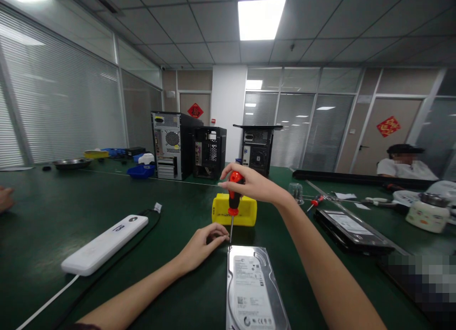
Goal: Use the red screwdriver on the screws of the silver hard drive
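Observation:
My right hand [249, 182] is closed round the red and black handle of a screwdriver [233, 197], which stands nearly upright. The tip reaches down to the far left corner of a silver hard drive [251, 287] lying label up in front of me. Beside that corner, my left hand [206, 242] has its fingers curled, with the fingertips close to the screwdriver's shaft. Whether those fingers pinch something small cannot be made out. Just behind the screwdriver sits a yellow plastic bin [245, 211], partly covered by the handle and my right hand.
A white power bank [107, 244] with cables lies at the left. Computer cases [178, 145] stand at the back. On the right are a second screwdriver [316, 202], stacked drives [351, 228], a clear cup [295, 192] and a jar [429, 213]. Another person's hand [5, 198] rests far left; a person [406, 164] sits far right.

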Motion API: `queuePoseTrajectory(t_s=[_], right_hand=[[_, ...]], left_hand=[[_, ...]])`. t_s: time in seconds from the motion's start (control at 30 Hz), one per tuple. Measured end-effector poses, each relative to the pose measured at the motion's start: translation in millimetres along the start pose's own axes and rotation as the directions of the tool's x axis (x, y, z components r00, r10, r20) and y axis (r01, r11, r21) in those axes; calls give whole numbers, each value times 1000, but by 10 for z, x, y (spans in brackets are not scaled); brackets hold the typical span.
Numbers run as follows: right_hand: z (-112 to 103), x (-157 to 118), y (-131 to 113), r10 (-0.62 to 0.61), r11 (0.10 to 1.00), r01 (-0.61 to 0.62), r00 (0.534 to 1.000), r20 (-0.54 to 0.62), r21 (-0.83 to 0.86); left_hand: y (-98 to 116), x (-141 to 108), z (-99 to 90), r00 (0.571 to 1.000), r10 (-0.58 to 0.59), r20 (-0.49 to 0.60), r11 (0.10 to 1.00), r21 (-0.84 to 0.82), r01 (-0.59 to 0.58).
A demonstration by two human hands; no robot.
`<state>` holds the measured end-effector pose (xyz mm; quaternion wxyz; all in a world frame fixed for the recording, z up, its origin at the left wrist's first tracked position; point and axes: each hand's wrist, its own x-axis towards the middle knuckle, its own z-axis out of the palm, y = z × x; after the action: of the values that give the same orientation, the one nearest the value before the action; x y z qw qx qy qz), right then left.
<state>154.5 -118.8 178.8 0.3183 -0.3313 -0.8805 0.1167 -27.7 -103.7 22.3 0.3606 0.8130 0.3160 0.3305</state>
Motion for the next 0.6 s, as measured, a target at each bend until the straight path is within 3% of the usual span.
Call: queuePoseTrajectory(t_s=[0.13, 0.4, 0.6], right_hand=[[22, 19, 27, 21, 1000, -21, 1000, -18, -5], [54, 19, 97, 120, 993, -121, 989, -84, -6], [28, 25, 187, 112, 975, -101, 993, -46, 196]], left_hand=[[-38, 0, 8, 1000, 11, 11, 998, -69, -10], [-33, 5, 20, 1000, -16, 18, 999, -51, 17], [-34, 0, 19, 1000, -5, 25, 998, -63, 7]])
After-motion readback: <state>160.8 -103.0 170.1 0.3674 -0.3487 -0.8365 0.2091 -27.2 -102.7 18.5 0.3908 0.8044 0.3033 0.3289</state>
